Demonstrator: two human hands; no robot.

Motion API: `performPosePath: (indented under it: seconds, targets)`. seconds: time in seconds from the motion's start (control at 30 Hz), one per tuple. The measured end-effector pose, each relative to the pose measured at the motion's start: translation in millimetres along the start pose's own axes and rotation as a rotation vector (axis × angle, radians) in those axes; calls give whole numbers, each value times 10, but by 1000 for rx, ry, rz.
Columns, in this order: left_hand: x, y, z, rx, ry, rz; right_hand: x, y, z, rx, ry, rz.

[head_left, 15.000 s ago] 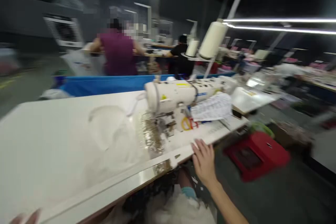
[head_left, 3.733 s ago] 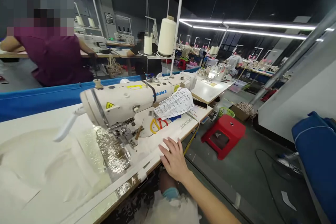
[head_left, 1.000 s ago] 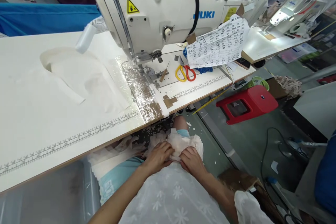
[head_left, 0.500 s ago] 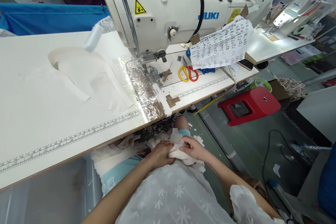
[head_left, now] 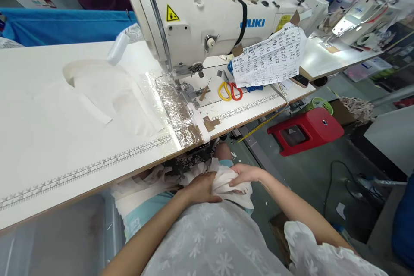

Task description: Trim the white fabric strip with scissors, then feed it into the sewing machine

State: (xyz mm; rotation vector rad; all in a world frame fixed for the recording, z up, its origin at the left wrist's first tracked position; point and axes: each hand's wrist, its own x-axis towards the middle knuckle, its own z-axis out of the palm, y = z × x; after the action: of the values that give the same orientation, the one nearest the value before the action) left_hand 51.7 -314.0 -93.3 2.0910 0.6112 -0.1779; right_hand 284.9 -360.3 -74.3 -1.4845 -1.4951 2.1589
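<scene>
Both your left hand [head_left: 202, 188] and right hand [head_left: 245, 174] seem closed on white cloth [head_left: 223, 182], gathered in your lap, its handling unfinished

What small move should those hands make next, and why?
Perhaps spread the pale cloth a little: it is gathered in folds between the left hand, which touches it, and the right hand, which grips it, so its edges are hard to make out.

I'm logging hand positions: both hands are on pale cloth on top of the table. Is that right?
Not quite: the head view shows the pale cloth at the person's lap, not on top of the table. The left hand and right hand are both on it.
</scene>
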Motion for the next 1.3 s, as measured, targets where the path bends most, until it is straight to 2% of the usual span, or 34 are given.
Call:
performPosePath:
  seconds: [0.17, 0.27, 0.43, 0.6, 0.7, 0.77, 0.83, 0.93, 1.0, 1.07, 1.13, 1.2, 1.23, 1.3]
  targets:
    - [81, 65, 213, 51, -2, -55, -6, 21, -32, 23, -55, 39]
    - [73, 37, 207, 55, 12, -85, -14, 43, -5, -23, -29, 36]
    - [29, -28, 25, -55, -60, -43, -35, 40, 122, -132, 26, 10]
    - [29, -5, -222, -213, -167, 45, -7, 45, 310, -150, 7, 29]
    - [-21, 58, -379, -250, -232, 75, -41, -4, 314, -130, -18, 56]
    - [-89, 122, -431, -247, -232, 83, -106, -118, 259, -91, -44, 45]
    - [-168, 199, -409, -168, -139, 81, -189, -312, 189, -42, -71, 12]
    - [-264, 283, -278, -10, 94, 32, -300, -707, 131, 42, -129, -66]
    - [-340, 263, -210, 31, 234, -30, -358, -983, 133, 82, -164, -126]
    - [-507, 175, -220, 42, 366, -111, -406, -1231, 148, 82, -187, -170]
    - [-835, 71, -315, 55, 597, -140, -431, -1438, 167, 0, -182, -215]
    - [-1329, 19, -469, 111, 906, -81, -407, -1607, 204, -212, -133, -294]
    - [-1615, 22, -556, 184, 1018, -81, -371, -1678, 236, -347, -105, -339]
    - [-2190, 71, -717, 393, 1146, -127, -249, -1791, 336, -589, -100, -410]
